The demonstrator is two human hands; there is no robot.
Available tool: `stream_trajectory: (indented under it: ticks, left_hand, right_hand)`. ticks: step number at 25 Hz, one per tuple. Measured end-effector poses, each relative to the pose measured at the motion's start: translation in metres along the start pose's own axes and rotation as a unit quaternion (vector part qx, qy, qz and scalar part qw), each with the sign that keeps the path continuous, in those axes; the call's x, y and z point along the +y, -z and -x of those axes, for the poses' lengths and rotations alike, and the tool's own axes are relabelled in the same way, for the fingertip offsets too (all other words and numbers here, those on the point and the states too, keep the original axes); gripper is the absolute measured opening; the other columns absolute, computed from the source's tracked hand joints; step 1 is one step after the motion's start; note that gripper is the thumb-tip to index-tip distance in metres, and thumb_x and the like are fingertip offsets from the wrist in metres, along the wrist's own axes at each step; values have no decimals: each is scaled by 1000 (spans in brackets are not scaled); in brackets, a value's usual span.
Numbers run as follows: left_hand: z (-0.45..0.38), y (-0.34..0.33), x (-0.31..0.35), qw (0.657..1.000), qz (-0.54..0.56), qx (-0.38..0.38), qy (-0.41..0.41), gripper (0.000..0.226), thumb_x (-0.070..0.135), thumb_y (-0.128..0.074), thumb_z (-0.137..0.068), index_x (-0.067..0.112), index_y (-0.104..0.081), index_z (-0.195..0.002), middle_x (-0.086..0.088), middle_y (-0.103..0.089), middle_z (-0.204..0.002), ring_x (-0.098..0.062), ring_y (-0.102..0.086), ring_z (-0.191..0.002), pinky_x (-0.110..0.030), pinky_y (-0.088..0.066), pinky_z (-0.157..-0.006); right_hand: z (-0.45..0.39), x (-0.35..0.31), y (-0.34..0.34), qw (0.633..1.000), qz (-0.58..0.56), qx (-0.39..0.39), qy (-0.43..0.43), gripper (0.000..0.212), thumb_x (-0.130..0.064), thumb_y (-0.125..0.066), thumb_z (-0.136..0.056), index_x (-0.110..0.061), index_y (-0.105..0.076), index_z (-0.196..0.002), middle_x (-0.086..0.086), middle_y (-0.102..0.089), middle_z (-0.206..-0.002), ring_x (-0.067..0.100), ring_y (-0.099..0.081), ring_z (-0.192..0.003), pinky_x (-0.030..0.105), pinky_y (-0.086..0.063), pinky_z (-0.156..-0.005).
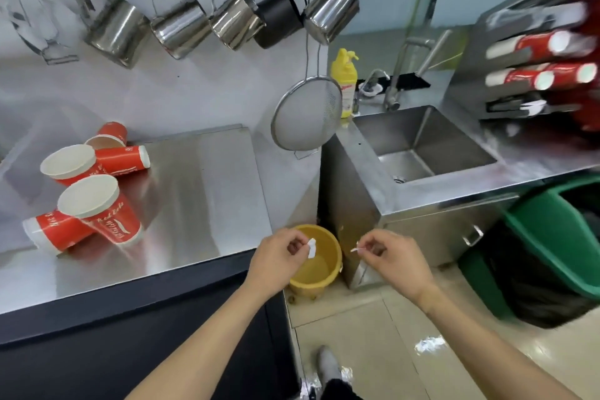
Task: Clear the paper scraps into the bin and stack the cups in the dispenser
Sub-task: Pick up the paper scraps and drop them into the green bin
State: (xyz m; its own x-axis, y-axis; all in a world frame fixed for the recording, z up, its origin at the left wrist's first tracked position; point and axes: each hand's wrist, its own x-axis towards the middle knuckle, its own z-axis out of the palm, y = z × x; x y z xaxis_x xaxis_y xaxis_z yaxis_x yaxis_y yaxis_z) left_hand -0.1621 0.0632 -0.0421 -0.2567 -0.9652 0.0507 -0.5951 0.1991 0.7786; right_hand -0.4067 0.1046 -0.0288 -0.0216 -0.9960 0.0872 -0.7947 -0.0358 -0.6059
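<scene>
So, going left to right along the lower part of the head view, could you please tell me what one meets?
Red paper cups on the steel counter → left hand → yellow bucket → right hand → green bin.

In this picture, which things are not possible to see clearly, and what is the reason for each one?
1. Head view: the cup dispenser is smeared by motion blur, so its cups cannot be counted.
2. The green bin is cut by the right edge; its contents are hidden.
3. The scrap in the right hand is too small to judge its shape.
4. The left hand covers part of its scrap.
</scene>
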Motion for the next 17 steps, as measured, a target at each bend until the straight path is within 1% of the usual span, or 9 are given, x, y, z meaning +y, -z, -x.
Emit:
stream_trajectory:
  ticks: [2,5,6,8,10,11,14,15,17]
  left_hand:
    - [-1,-20,12,999,1,-39,-23,5,32,-66,-92,32,-69,-89,15,-69,-85,-4,-63,-81,-25,-55,-74]
    - [-6,-51,33,993,-11,-95,-62,5,28,-67,-92,31,-69,-88,14,-69,-86,-5,-63,-82,-30,-57,-75]
    - [-8,-61,41,991,-15,-110,-78,7,27,-68,-91,31,-69,-86,13,-69,-86,-6,-63,-81,-32,-57,-74]
    - [-12,-83,59,985,-16,-135,-107,8,25,-68,-90,29,-68,-84,10,-68,-84,-8,-63,-78,-37,-56,-71]
    - [-16,-107,80,977,-12,-166,-131,6,24,-68,-89,26,-69,-84,7,-68,-84,-10,-63,-77,-40,-55,-70]
    - [-18,-119,89,974,-12,-179,-141,7,23,-68,-89,26,-69,-83,7,-68,-84,-11,-63,-77,-40,-55,-71]
    - [-28,-158,118,962,-18,-220,-163,7,23,-67,-89,25,-69,-82,6,-68,-84,-15,-62,-79,-41,-54,-74]
    - [-32,-172,127,958,-21,-232,-170,7,23,-67,-89,24,-69,-82,5,-68,-84,-15,-62,-79,-40,-54,-75]
    - [-37,-201,145,952,-14,-249,-177,9,27,-67,-89,25,-69,-80,6,-67,-82,-12,-61,-76,-37,-53,-72]
  right_hand:
    - [26,14,11,999,18,15,-32,14,-31,-74,-84,-41,-64,-81,-21,-62,-76,0,-61,-70,25,-55,-63]
    - [65,35,29,994,17,57,-88,16,-29,-76,-83,-39,-65,-79,-21,-62,-73,-1,-61,-69,11,-45,-59]
    - [75,42,36,992,14,68,-109,14,-27,-76,-82,-36,-66,-78,-19,-63,-74,0,-61,-69,11,-44,-59]
    - [95,56,48,985,14,93,-147,12,-23,-76,-81,-31,-68,-78,-15,-65,-75,3,-61,-68,16,-47,-61]
    - [115,72,63,977,17,113,-180,12,-20,-76,-80,-29,-68,-78,-16,-65,-75,5,-61,-67,23,-49,-64]
    - [123,81,70,974,16,118,-192,12,-20,-75,-80,-30,-68,-77,-18,-65,-75,5,-61,-68,23,-50,-64]
    - [146,108,92,962,20,136,-236,14,-23,-74,-81,-34,-65,-76,-19,-65,-77,3,-61,-71,14,-45,-62]
    - [153,118,100,956,23,145,-253,14,-25,-73,-81,-35,-65,-76,-18,-66,-78,3,-61,-70,16,-46,-62]
    - [165,139,117,946,27,157,-283,15,-28,-71,-82,-38,-63,-76,-18,-66,-79,2,-62,-69,26,-52,-65]
